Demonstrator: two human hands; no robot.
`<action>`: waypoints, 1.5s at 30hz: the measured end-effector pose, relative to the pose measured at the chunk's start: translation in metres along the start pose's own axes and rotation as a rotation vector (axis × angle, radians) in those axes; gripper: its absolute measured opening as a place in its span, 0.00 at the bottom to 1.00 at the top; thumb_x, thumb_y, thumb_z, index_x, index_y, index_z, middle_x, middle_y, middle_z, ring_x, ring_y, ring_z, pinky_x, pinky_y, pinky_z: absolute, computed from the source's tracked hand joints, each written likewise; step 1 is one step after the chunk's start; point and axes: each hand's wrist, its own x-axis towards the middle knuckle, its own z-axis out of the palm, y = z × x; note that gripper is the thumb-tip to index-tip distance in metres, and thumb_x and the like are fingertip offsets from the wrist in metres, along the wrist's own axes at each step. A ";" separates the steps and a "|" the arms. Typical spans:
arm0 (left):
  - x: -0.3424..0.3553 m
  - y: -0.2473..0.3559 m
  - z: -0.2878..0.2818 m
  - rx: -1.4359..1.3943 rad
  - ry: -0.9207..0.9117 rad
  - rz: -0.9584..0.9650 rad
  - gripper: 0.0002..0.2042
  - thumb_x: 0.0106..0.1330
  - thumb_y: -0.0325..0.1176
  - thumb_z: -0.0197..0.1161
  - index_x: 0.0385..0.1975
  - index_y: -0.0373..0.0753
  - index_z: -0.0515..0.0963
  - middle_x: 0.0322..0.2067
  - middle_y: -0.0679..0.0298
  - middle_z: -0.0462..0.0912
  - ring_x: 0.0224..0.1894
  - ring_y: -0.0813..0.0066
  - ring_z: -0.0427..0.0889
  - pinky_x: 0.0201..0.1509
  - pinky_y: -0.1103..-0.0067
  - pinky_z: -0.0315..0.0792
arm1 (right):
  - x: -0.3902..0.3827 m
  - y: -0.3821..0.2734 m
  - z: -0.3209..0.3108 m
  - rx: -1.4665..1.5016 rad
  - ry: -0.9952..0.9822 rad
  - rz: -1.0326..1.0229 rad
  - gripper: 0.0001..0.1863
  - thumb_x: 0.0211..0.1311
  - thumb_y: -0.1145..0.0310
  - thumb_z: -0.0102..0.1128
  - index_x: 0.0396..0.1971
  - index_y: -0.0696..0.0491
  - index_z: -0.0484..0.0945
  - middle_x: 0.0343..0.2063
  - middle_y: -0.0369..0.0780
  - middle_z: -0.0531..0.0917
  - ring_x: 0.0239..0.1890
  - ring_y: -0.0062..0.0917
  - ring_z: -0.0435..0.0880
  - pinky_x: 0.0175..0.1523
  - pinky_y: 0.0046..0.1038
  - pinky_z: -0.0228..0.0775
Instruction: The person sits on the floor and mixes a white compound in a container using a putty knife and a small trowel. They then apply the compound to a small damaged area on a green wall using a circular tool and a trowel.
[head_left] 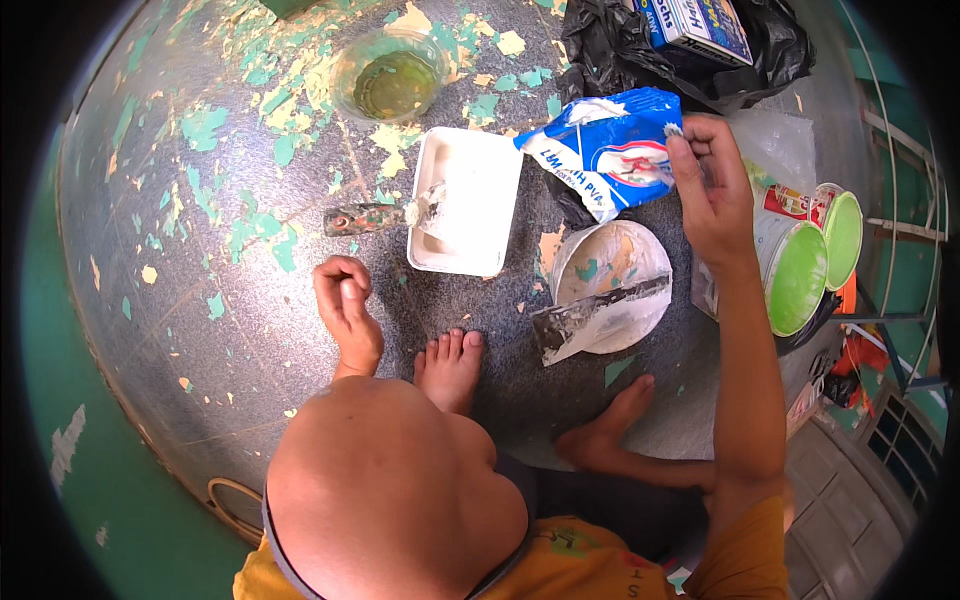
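My right hand point(712, 190) pinches the edge of a crumpled blue and white glue packet point(600, 150), held up to the right of a white rectangular tray point(465, 165). Inside the tray, the white-smeared blade of a putty knife rests, its worn handle point(365, 219) sticking out over the left rim. My left hand point(345, 305) hovers below that handle, touching nothing, its fingers loosely curled in with nothing visible in them. Under the packet stands a round whitish tub point(570, 262) with dried residue inside. Across its rim lies a wide, dark, white-smeared scraper blade point(600, 318).
A clear plastic bowl of murky liquid point(392, 85) sits beyond the tray. Green and cream paint flakes point(262, 232) litter the grey floor. At far right is a black plastic bag point(610, 50) with a blue box point(700, 30); green-lidded tubs point(798, 280) lie on the right.
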 end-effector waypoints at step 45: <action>-0.009 0.048 0.094 -0.322 -0.307 -0.455 0.14 0.70 0.30 0.64 0.52 0.33 0.73 0.44 0.60 0.84 0.44 0.78 0.82 0.48 0.79 0.78 | -0.085 -0.039 0.092 0.518 -0.353 0.609 0.19 0.68 0.61 0.63 0.52 0.58 0.75 0.42 0.39 0.84 0.43 0.17 0.81 0.49 0.22 0.74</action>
